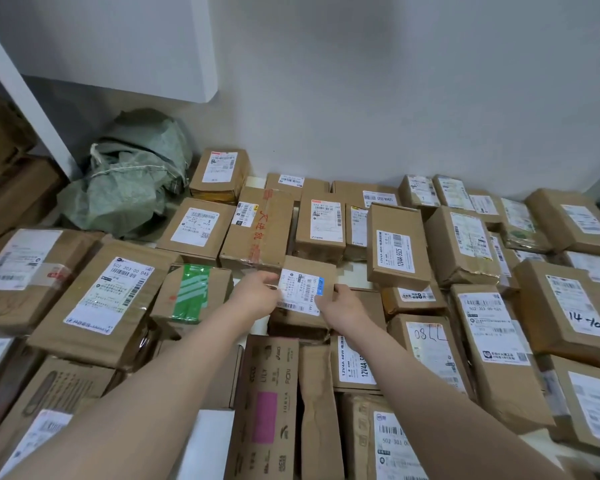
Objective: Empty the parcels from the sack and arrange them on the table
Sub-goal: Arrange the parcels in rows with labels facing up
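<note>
Both my hands hold a small brown parcel (305, 289) with a white label and a blue sticker, in the middle of the table. My left hand (257, 294) grips its left edge, my right hand (342, 306) grips its right edge. The parcel sits among several other cardboard parcels that cover the table. A crumpled green sack (129, 181) lies at the back left against the wall. A parcel with green tape (191, 294) lies just left of my left hand.
Labelled cardboard boxes fill the white table (255, 181) from the left edge to the right, such as a large one (104, 303) at the left and one marked "14-10" (579, 306) at the right. A white shelf post (25, 95) rises at the back left.
</note>
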Tool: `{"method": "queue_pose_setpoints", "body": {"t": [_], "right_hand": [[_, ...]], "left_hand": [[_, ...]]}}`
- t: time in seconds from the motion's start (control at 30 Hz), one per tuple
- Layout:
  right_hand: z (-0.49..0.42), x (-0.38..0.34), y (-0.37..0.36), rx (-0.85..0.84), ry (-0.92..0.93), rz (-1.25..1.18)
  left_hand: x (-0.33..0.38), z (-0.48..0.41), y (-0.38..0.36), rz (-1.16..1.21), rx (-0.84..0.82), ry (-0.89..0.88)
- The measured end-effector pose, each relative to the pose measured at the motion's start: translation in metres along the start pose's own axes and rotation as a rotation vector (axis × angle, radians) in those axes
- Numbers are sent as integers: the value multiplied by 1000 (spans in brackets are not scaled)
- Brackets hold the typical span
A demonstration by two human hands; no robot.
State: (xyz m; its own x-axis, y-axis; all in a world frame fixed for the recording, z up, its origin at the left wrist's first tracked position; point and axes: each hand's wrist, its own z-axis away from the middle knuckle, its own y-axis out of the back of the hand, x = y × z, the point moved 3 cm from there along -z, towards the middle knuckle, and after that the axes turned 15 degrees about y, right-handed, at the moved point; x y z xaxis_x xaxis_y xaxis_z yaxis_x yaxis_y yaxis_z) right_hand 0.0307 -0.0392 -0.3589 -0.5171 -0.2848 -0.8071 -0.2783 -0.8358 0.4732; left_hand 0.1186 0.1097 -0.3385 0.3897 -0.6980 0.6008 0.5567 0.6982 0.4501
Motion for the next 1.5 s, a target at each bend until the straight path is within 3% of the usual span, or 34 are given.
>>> {"method": "queue_pose_setpoints", "body": {"t": [0.1,0.2,0.3,0.37,0.43,0.5,0.57,0.67,0.77,0.93,1.03,1.17,1.3,1.5], "right_hand": [[-5,11,-11,8,-58,27],[-7,6,-15,72,-84,165],[-4,-23,-12,246,62,345],[-1,-46,-17,288,252,278],[-1,-64,-32,173,326,135],[1,-76,-55,-26,290,-47],[7,-87,-79,-229,243,-162],[13,-91,-103,-422,325,26],[13,-93,-106,-499,499,248],[2,-98,-91,-282,438,290],[-1,-97,-80,-146,186,-44],[3,-94,-72,-144,-17,-411],[6,-87,-84,-213,-23,-162],[2,-69,-99,-114,86,200]], "left_hand": [[-3,2,0,-48,-2,-22],[2,5,7,11,104,-171],[9,14,38,-24,443,-283],[4,15,65,-69,669,-202],[-9,10,90,-123,744,11],[-28,2,108,-120,636,193],[-46,-7,115,7,477,204],[-56,-9,117,74,375,102],[-47,-8,119,85,324,45],[-19,-9,120,196,290,-72],[-22,-13,122,193,353,-10],[-43,-16,120,211,410,136],[-47,-20,112,153,372,100],[-58,-22,102,-174,377,82]]}}
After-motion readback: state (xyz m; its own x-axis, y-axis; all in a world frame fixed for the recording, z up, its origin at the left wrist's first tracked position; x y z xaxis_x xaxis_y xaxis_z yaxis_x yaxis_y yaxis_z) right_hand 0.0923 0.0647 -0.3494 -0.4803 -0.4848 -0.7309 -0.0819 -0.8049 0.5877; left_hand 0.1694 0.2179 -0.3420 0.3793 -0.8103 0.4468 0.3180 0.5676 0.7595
